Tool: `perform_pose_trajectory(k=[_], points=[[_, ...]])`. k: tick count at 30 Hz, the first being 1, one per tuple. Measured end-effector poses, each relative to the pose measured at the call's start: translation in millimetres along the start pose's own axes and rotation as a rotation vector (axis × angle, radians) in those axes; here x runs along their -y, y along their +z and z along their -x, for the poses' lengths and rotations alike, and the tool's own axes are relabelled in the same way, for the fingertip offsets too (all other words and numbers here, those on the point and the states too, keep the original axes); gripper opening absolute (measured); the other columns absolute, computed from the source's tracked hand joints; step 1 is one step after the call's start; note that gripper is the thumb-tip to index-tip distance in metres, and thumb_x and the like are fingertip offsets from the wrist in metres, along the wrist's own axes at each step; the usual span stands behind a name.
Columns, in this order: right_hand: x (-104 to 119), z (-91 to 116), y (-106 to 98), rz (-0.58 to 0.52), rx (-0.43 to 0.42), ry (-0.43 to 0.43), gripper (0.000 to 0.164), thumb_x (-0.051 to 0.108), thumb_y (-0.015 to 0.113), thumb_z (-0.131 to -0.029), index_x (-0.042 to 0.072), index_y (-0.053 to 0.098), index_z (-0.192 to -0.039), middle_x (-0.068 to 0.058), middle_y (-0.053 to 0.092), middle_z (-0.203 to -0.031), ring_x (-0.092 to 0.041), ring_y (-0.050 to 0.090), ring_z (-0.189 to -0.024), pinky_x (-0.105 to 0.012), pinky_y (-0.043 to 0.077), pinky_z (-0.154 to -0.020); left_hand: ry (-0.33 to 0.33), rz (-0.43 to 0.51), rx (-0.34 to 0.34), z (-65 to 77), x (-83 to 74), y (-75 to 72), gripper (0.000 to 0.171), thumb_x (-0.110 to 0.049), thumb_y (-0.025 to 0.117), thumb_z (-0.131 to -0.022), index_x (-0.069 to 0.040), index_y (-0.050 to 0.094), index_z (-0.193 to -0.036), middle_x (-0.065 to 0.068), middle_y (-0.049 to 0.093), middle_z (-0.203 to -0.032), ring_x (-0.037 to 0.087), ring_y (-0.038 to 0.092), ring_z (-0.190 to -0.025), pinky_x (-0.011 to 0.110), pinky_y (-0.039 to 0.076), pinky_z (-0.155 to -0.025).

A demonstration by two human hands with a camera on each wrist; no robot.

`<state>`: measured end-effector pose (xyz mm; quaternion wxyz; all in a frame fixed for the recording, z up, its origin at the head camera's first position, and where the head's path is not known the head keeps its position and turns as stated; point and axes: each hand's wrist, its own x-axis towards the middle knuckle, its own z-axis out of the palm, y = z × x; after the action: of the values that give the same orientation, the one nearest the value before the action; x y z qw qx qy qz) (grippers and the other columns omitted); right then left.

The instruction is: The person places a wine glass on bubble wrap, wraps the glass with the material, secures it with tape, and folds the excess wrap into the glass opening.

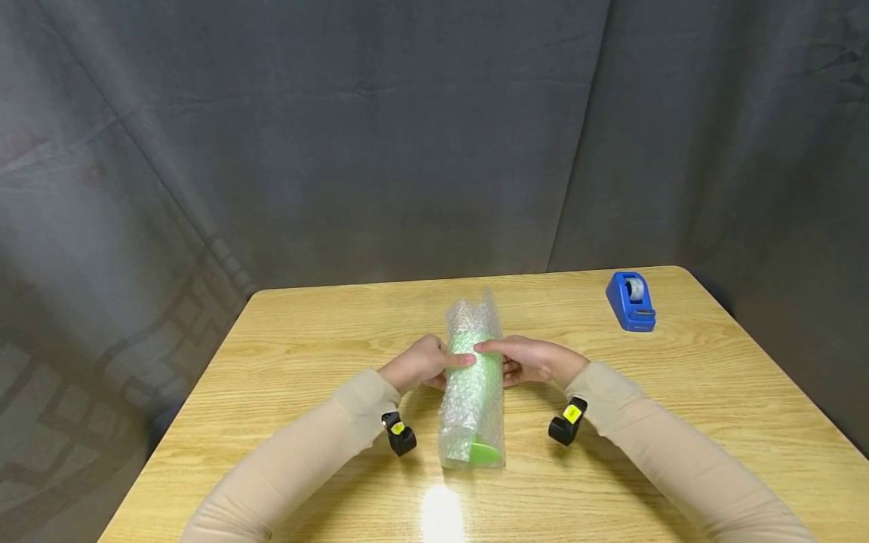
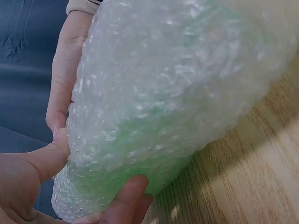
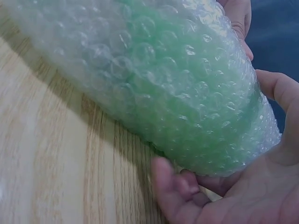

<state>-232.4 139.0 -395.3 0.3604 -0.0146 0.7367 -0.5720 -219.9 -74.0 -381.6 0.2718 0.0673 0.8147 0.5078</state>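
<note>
A green object (image 1: 485, 454) lies rolled inside a sheet of clear bubble wrap (image 1: 465, 407), its rounded green end showing at the near opening. My left hand (image 1: 426, 362) grips the roll from the left, thumb across the top and fingers low on the side. From the right, my right hand (image 1: 536, 360) holds it the same way, its thumb close to the left thumb. In the left wrist view the bubble wrap (image 2: 154, 93) fills most of the picture, green showing through. The right wrist view shows the fingers curled under the wrapped roll (image 3: 196, 93).
A blue tape dispenser (image 1: 631, 303) with a roll of clear tape stands at the back right of the wooden table (image 1: 326, 324). Behind the table hangs a grey curtain (image 1: 407, 151). Each wrist carries a small black camera (image 1: 399, 435).
</note>
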Motion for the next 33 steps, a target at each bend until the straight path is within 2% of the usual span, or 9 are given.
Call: perform_pose_trajectory(k=[5, 9, 13, 16, 21, 25, 28, 32, 33], points=[[1.6, 1.7, -1.2, 0.045, -0.015, -0.024, 0.033, 0.037, 0.055, -0.095, 0.006, 0.065, -0.091, 0.002, 0.061, -0.073, -0.007, 0.049, -0.06, -0.017, 0.047, -0.059, -0.002, -0.008, -0.005, 0.5, -1.8, 1.0, 0.053, -0.035, 0.071, -0.088, -0.019, 0.034, -0.054, -0.007, 0.027, -0.046, 0.008, 0.025, -0.042, 0.029, 0.057, -0.066], [3.0, 3.2, -1.0, 0.008, -0.008, -0.054, 0.036, 0.031, 0.054, -0.097, -0.003, 0.061, -0.106, -0.002, 0.064, -0.084, -0.009, 0.057, -0.072, -0.019, 0.052, -0.069, 0.003, 0.002, 0.007, 2.2, -4.0, 1.1, 0.051, -0.034, 0.071, -0.088, -0.018, 0.037, -0.054, -0.007, 0.028, -0.045, 0.008, 0.025, -0.042, 0.031, 0.059, -0.071], [3.5, 4.3, 0.4, -0.013, -0.019, -0.07, 0.048, 0.029, 0.055, -0.097, -0.009, 0.049, -0.124, -0.006, 0.064, -0.099, -0.014, 0.061, -0.088, -0.026, 0.055, -0.082, 0.015, 0.039, 0.034, 3.4, -5.3, 0.6, 0.039, -0.03, 0.069, -0.09, -0.011, 0.054, -0.06, -0.004, 0.042, -0.048, 0.008, 0.039, -0.045, 0.034, 0.06, -0.076], [3.9, 5.0, 1.5, -0.004, -0.042, -0.069, 0.051, 0.03, 0.056, -0.096, -0.009, 0.047, -0.127, -0.007, 0.062, -0.101, -0.014, 0.06, -0.089, -0.027, 0.054, -0.084, 0.024, 0.052, 0.044, 3.3, -5.4, 0.6, 0.031, -0.029, 0.068, -0.091, -0.004, 0.065, -0.074, -0.001, 0.056, -0.057, 0.008, 0.052, -0.053, 0.035, 0.06, -0.078], [5.7, 7.3, 1.8, 0.008, -0.058, -0.061, 0.047, 0.03, 0.057, -0.096, -0.008, 0.05, -0.122, -0.006, 0.062, -0.096, -0.014, 0.06, -0.085, -0.027, 0.055, -0.081, 0.034, 0.05, 0.04, 2.6, -4.6, 1.6, 0.032, -0.029, 0.068, -0.091, 0.002, 0.068, -0.084, 0.004, 0.069, -0.074, 0.01, 0.065, -0.066, 0.035, 0.06, -0.078], [6.2, 8.9, -0.7, -0.005, -0.029, -0.071, 0.043, 0.027, 0.056, -0.097, -0.009, 0.052, -0.119, -0.006, 0.063, -0.095, -0.015, 0.06, -0.084, -0.027, 0.056, -0.082, 0.038, 0.03, 0.014, 1.3, -4.9, 3.5, 0.034, -0.032, 0.071, -0.088, -0.005, 0.062, -0.071, 0.002, 0.064, -0.07, 0.012, 0.065, -0.066, 0.034, 0.06, -0.076], [5.4, 8.8, -3.4, -0.025, -0.007, -0.077, 0.039, 0.025, 0.055, -0.098, -0.009, 0.055, -0.116, -0.005, 0.065, -0.092, -0.015, 0.061, -0.084, -0.027, 0.056, -0.082, 0.054, -0.019, -0.018, 0.0, -5.9, 4.9, 0.043, -0.036, 0.073, -0.086, -0.014, 0.048, -0.06, -0.004, 0.047, -0.057, 0.013, 0.058, -0.057, 0.034, 0.06, -0.072], [4.0, 9.2, -6.4, -0.058, 0.0, -0.071, 0.037, 0.023, 0.055, -0.098, -0.01, 0.056, -0.115, -0.006, 0.065, -0.093, -0.016, 0.062, -0.087, -0.031, 0.056, -0.088, 0.084, -0.073, -0.057, -1.2, -7.1, 7.5, 0.049, -0.038, 0.075, -0.084, -0.017, 0.04, -0.058, -0.006, 0.034, -0.053, 0.015, 0.05, -0.05, 0.038, 0.061, -0.07], [3.8, 9.7, -6.9, -0.065, 0.0, -0.069, 0.037, 0.022, 0.055, -0.097, -0.01, 0.055, -0.115, -0.006, 0.064, -0.093, -0.016, 0.062, -0.088, -0.032, 0.056, -0.09, 0.093, -0.071, -0.061, -1.3, -7.5, 8.1, 0.046, -0.038, 0.076, -0.083, -0.015, 0.043, -0.06, -0.006, 0.038, -0.055, 0.014, 0.052, -0.051, 0.039, 0.061, -0.07]])
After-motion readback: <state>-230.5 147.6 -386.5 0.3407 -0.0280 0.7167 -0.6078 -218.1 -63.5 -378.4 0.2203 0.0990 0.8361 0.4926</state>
